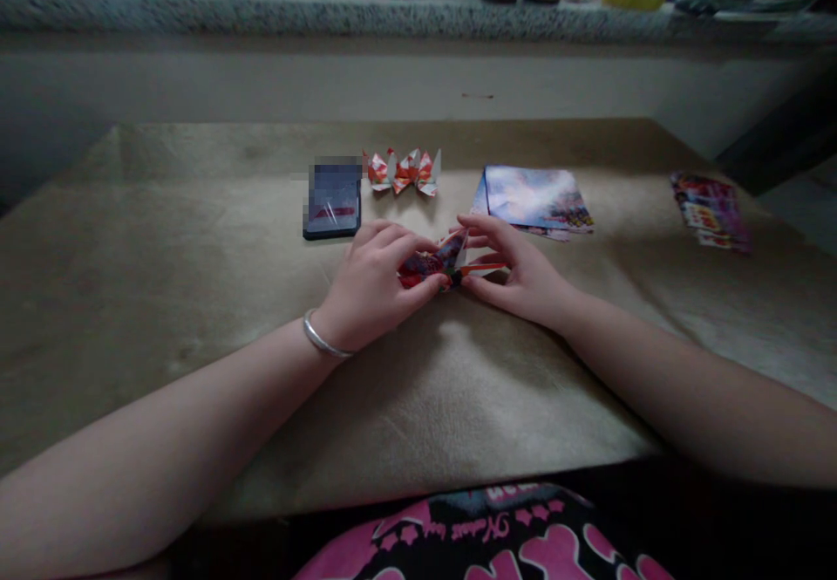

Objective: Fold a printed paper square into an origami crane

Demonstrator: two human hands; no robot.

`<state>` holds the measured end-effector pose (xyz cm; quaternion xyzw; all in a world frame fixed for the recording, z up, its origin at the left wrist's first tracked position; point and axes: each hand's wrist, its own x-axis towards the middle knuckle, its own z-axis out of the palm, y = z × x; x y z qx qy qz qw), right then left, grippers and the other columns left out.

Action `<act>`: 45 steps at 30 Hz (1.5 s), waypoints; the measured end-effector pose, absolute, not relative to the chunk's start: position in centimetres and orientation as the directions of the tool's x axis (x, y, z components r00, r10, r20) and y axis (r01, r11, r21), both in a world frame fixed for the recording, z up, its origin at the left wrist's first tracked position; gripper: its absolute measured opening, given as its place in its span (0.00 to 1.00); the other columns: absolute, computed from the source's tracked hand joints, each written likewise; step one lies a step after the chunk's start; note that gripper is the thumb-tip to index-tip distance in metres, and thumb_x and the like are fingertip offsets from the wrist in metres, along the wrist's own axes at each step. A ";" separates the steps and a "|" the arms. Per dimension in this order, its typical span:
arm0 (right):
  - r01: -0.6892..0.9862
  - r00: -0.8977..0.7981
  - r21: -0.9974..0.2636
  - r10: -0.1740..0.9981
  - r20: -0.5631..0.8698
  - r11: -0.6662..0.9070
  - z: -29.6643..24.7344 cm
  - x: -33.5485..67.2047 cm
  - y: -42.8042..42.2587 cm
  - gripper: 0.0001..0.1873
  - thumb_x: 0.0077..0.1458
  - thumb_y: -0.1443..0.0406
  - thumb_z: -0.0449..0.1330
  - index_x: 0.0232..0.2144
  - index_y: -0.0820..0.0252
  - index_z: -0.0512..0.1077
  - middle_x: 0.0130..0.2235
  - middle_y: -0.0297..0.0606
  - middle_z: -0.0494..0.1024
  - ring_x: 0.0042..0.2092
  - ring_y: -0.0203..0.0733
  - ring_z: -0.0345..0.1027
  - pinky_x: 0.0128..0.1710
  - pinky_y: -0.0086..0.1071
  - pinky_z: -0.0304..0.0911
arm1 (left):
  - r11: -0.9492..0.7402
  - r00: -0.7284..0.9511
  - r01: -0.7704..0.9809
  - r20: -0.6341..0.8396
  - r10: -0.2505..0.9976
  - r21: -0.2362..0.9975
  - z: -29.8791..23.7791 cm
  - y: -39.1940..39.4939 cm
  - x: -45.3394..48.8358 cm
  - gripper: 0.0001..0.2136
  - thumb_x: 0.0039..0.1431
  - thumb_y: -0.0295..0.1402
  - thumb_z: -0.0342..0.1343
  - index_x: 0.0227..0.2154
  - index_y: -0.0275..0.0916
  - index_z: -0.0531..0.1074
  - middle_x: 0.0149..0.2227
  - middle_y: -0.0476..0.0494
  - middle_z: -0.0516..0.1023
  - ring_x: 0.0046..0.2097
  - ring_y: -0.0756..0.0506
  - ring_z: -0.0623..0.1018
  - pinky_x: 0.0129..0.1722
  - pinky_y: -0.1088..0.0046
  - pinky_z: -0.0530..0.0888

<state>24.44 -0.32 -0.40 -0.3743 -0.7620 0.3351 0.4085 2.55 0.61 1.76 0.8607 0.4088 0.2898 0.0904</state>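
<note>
A small folded piece of patterned red, blue and white paper [439,264] lies at the middle of the tan-covered table [196,249]. My left hand [370,288], with a silver bangle on its wrist, pinches the paper's left end between thumb and fingers. My right hand [516,270] holds the paper's right end, its fingers curled over and under the fold. Both hands rest low on the table surface.
Behind the hands lie a dark phone [332,202], a row of finished red-and-white folded paper pieces [404,172] and a stack of printed paper sheets [537,201]. More printed paper [711,210] sits at the far right. A stone ledge [366,13] with assorted items runs along the back.
</note>
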 end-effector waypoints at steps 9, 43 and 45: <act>0.313 -0.332 -0.843 0.882 0.334 0.437 0.0 23.6 -0.5 0.31 0.51 0.65 0.62 0.57 0.49 0.59 0.53 0.41 0.72 0.50 0.45 0.70 0.46 0.41 0.70 | -0.715 0.427 0.538 0.587 0.688 0.447 0.8 0.7 2.7 0.19 0.52 0.24 0.59 0.49 0.39 0.69 0.53 0.40 0.67 0.57 0.42 0.68 0.59 0.60 0.67; 0.413 -0.223 -0.797 0.897 0.382 0.442 -0.8 24.8 0.3 0.08 0.54 0.62 0.59 0.38 0.56 0.69 0.43 0.38 0.76 0.41 0.41 0.73 0.38 0.36 0.70 | -0.543 0.531 0.063 0.433 0.729 0.837 -1.9 2.2 2.1 0.40 0.53 0.29 0.63 0.63 0.50 0.45 0.54 0.40 0.64 0.48 0.46 0.76 0.51 0.64 0.75; 0.381 -0.240 -0.811 0.895 0.376 0.443 -0.7 24.8 0.2 0.10 0.54 0.63 0.59 0.40 0.55 0.68 0.43 0.38 0.75 0.43 0.42 0.73 0.41 0.37 0.70 | -0.537 0.524 0.105 0.412 0.745 0.837 -1.5 2.0 2.2 0.37 0.55 0.30 0.61 0.62 0.49 0.45 0.52 0.40 0.67 0.47 0.46 0.76 0.51 0.66 0.75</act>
